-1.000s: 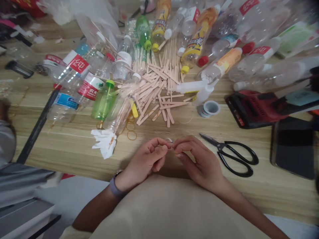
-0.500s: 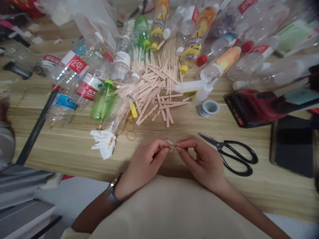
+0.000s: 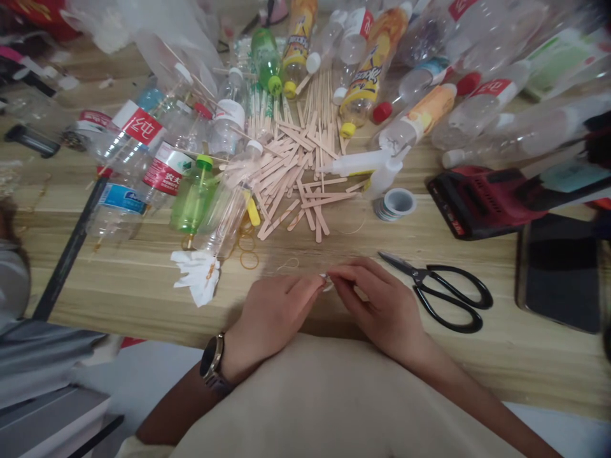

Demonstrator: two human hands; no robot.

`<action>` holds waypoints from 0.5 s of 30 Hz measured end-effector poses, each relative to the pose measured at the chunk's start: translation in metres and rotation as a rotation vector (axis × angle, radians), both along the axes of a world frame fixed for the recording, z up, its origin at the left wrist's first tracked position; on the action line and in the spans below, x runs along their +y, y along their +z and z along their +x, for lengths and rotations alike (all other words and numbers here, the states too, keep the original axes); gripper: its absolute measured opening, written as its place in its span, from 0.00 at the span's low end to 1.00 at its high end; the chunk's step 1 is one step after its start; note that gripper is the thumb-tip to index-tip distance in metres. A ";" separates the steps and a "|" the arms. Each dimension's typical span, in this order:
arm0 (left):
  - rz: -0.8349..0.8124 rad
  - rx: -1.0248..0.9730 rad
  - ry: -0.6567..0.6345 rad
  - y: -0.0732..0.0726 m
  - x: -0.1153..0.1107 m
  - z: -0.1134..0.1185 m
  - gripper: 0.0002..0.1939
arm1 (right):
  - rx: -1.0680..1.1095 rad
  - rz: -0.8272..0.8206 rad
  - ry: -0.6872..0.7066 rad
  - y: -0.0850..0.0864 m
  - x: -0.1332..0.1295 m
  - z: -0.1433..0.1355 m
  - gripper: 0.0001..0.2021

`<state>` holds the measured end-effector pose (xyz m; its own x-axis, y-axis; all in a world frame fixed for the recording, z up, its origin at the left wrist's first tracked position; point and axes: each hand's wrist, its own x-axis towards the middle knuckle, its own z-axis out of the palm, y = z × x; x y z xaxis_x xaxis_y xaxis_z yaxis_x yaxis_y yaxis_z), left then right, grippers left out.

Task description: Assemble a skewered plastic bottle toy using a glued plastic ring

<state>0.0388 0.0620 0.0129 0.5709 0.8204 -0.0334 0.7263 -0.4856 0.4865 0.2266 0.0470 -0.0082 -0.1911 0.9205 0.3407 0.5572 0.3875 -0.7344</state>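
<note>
My left hand (image 3: 281, 312), with a watch on its wrist, is closed in a pinch at the front of the table. Its fingertips meet those of my right hand (image 3: 379, 302), which is also pinched closed. Between them shows a small whitish piece (image 3: 325, 277), mostly hidden by the fingers and too small to name exactly. A thin pale loop of thread or line (image 3: 289, 263) lies just beyond my left hand. Black-handled scissors (image 3: 419, 276) lie right of my right hand, blades toward the upper left.
Wooden sticks (image 3: 291, 165) are heaped mid-table, with plastic bottles (image 3: 198, 197) around them. A small tape-like roll (image 3: 398, 203), a red and black power tool (image 3: 477, 203) and a phone (image 3: 558, 273) are at right. Rubber bands (image 3: 249, 259) and white tissue (image 3: 198, 280) lie left.
My left hand has rolled over, so its back and the watch face show more. The whitish piece is more covered, and the thin loop now shows beyond the left hand.
</note>
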 end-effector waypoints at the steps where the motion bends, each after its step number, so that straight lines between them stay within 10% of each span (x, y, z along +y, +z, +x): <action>1: 0.020 0.017 -0.014 0.000 0.000 -0.001 0.18 | -0.018 0.023 0.010 -0.001 0.000 0.000 0.08; 15: 0.318 0.092 -0.143 -0.010 -0.003 -0.005 0.13 | -0.194 0.191 -0.005 -0.007 0.002 0.001 0.06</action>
